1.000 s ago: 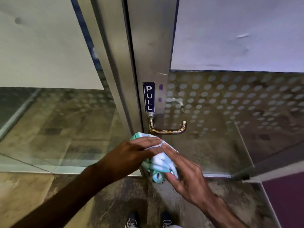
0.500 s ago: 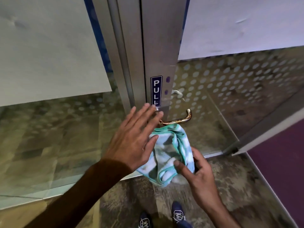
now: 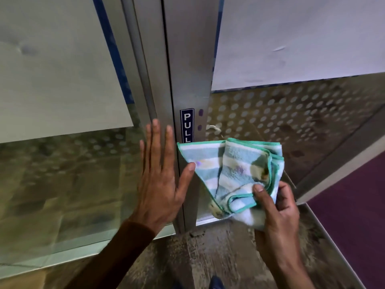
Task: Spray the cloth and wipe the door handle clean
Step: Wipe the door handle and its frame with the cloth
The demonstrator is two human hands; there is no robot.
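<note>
right hand (image 3: 279, 207) grips the striped cloth (image 3: 235, 174) just right of the "pull" sticker (image 3: 186, 125); left hand (image 3: 160, 176) lies flat, fingers spread, left of it.

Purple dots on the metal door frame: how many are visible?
2: upper dot beside the P of the PULL sign, lower dot beside the U. The cloth below may hide more.
</note>
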